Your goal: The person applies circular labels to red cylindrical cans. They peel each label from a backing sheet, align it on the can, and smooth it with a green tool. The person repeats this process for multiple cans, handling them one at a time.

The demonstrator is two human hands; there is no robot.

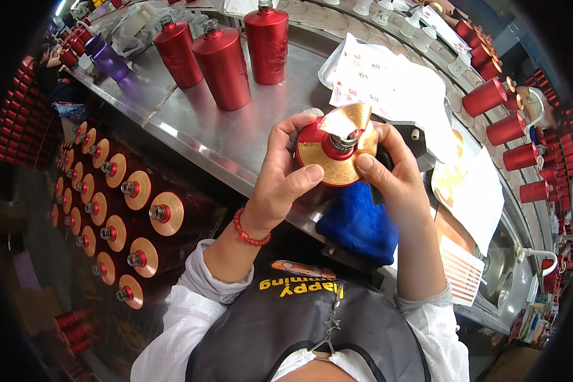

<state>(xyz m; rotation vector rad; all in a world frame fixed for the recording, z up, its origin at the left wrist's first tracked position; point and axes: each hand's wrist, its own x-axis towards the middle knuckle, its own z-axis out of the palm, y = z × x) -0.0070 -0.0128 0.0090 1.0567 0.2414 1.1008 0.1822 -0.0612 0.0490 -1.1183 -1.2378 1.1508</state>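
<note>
My left hand (283,169) is wrapped round the left side of a red bottle (312,133), its thumb on the shoulder. The bottle is tilted so that its open glass neck (342,141) faces me. A gold ring-shaped label (326,167) lies around the neck on the near side of the shoulder. Its far end (353,116) stands up off the bottle in a curl. My right hand (395,164) pinches the right part of this label against the shoulder, thumb on top and the other fingers behind. The bottle's lower body is hidden below.
Three red bottles (221,67) without gold labels stand on the metal table (172,121), with a purple bottle (106,58) farther left. Gold-topped bottles (165,214) fill the lower left. White label sheets (388,79), a blue cloth (363,223) and a curved conveyor (496,105) lie ahead and right.
</note>
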